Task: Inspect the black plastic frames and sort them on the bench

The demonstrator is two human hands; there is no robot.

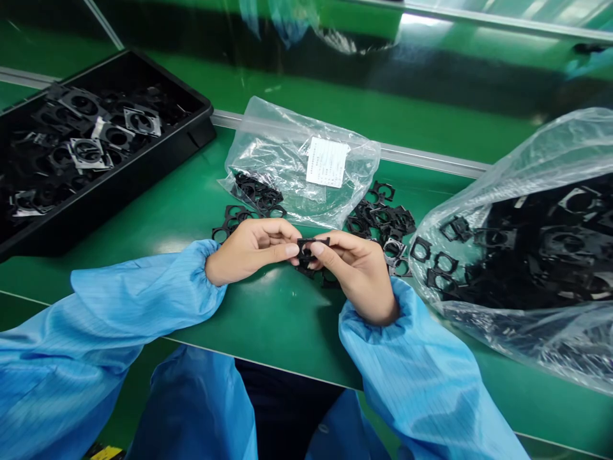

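Note:
My left hand [251,249] and my right hand [357,268] meet over the green table [268,313], both in blue sleeves. Together they pinch a small black plastic frame [310,246] with a round opening, held between the fingertips just above the table. A few more black pieces lie right under my hands. Loose black frames [383,220] are heaped just beyond my right hand, and a smaller group [234,220] lies beyond my left hand.
A black tray [186,137] holding several black and silver-edged frames stands at the back left. A small clear bag [287,160] with a white label lies behind my hands. A large clear bag [536,255] full of black parts fills the right side. A metal rail [431,160] runs across the table behind.

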